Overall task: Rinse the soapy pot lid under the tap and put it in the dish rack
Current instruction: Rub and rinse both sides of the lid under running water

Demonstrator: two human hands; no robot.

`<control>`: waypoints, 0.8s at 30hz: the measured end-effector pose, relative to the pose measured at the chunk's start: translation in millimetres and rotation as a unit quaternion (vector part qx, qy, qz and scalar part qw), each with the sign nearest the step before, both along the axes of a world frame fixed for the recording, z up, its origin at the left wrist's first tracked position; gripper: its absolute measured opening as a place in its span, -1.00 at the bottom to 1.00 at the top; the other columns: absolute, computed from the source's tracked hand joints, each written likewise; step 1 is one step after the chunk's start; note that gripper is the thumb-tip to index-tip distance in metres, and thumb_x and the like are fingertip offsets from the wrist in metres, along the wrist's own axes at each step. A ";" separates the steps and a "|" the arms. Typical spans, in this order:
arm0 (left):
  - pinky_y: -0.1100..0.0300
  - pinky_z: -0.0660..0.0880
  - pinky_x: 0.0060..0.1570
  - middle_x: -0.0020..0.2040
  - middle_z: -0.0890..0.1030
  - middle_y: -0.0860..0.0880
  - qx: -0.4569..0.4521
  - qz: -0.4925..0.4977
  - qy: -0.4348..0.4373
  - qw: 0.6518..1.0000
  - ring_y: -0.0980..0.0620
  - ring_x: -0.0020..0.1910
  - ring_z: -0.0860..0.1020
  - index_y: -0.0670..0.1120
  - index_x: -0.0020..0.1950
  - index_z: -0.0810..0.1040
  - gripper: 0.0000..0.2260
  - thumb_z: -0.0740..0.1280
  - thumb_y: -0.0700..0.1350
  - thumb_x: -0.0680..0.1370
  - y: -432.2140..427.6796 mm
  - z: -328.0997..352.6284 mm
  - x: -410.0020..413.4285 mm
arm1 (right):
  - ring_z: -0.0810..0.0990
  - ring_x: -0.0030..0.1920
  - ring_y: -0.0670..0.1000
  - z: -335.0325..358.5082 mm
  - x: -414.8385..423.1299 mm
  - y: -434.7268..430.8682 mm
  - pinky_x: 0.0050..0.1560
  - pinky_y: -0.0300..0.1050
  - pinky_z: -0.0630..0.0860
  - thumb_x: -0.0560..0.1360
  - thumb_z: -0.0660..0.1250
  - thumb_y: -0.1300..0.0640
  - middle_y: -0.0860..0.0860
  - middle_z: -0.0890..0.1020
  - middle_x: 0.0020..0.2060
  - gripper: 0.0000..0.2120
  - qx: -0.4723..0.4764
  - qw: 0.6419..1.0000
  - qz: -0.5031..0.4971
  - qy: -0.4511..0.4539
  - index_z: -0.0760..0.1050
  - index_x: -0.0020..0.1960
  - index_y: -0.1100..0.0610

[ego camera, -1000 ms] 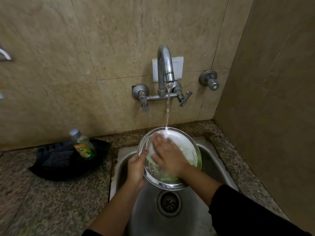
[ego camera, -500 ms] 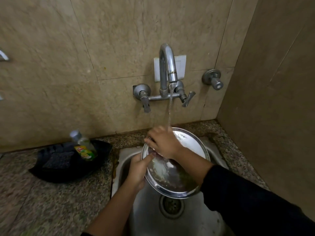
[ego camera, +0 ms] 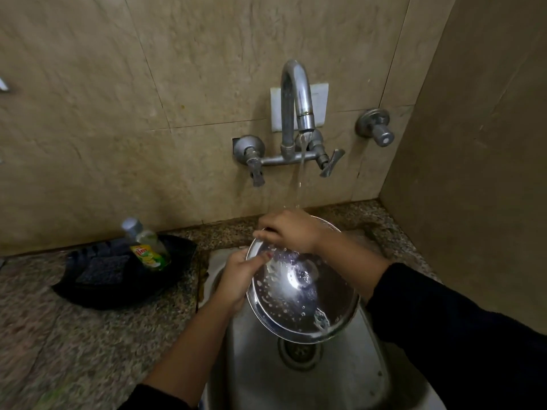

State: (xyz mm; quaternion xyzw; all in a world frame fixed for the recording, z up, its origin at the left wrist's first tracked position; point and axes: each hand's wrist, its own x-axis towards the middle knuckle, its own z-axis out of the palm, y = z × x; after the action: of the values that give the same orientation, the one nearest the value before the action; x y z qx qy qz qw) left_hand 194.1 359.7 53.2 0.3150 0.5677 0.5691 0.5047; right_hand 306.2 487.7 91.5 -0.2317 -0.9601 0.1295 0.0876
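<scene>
Both hands are holding the steel pot lid [ego camera: 302,294], tilted over the sink [ego camera: 340,380]. The left hand [ego camera: 236,279] is gripping its left rim, and the right hand [ego camera: 288,232] is curling round the far rim, where the stream from the tap [ego camera: 296,96] is landing. Rinsing is under way, I judge, since foam flecks are clinging to the upturned face. Next the lid probably needs turning so water sweeps the foamy parts. Then it goes to the dish rack, which is not in view, and the wet steel calls for a firm grip.
</scene>
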 end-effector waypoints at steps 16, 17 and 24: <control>0.15 0.58 -0.18 -0.17 0.72 -0.12 -0.065 -0.119 -0.014 0.991 -0.03 -0.23 0.68 -0.18 -0.03 0.64 -0.83 0.33 -0.37 0.47 9.9 28.2 -13.0 | 0.64 -0.15 0.18 -0.6 -15.2 -14.6 -0.27 -0.12 0.33 0.58 0.04 -0.25 0.15 0.68 -0.23 -0.47 0.096 0.989 -0.107 0.022 0.62 -0.14 0.08; 0.17 0.59 -0.22 -0.20 0.72 -0.12 -0.059 -0.108 -0.009 0.992 -0.02 -0.25 0.68 -0.19 -0.04 0.64 -0.83 0.33 -0.38 0.47 7.7 26.3 -10.6 | 0.64 -0.13 0.19 -3.6 -10.1 -10.8 -0.26 -0.11 0.35 0.59 0.03 -0.24 0.15 0.68 -0.22 -0.48 0.095 0.987 -0.125 0.035 0.62 -0.12 0.08; 0.10 0.57 -0.14 -0.16 0.71 -0.16 -0.040 -0.042 0.001 0.998 -0.12 -0.17 0.66 -0.20 -0.02 0.65 -0.84 0.32 -0.35 0.47 2.6 14.7 -19.0 | 0.62 -0.11 0.14 1.8 20.8 1.8 -0.15 -0.07 0.42 0.60 0.08 -0.19 0.13 0.67 -0.15 -0.56 -0.034 0.983 -0.171 0.065 0.58 -0.09 0.10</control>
State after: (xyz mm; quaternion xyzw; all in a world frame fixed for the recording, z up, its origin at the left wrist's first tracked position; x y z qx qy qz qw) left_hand 175.0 362.3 67.9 0.3187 0.5762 0.5240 0.5402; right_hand 327.0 489.5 93.3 -0.3865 -0.8936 0.1600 0.1628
